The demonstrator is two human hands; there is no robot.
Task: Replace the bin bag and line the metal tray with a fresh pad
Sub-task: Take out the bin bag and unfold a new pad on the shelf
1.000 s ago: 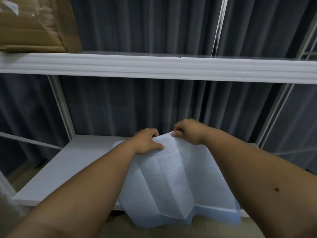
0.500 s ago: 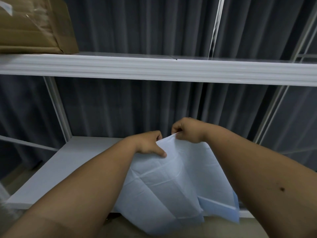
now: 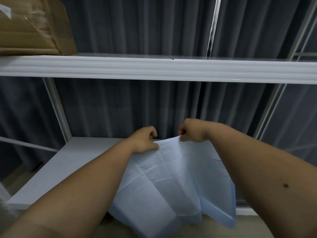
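— Unfolding the pad point(image 3: 173, 179) over the lower shelf point(image 3: 56, 169): left hand point(image 3: 145, 143) and right hand point(image 3: 192, 130) each pinch its top edge.
— How far along?
— Early, I judge; neither tray nor bin shows.

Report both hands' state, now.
Left hand: fingers pinch the top edge of the pale blue, creased absorbent pad.
Right hand: pinches the same edge.
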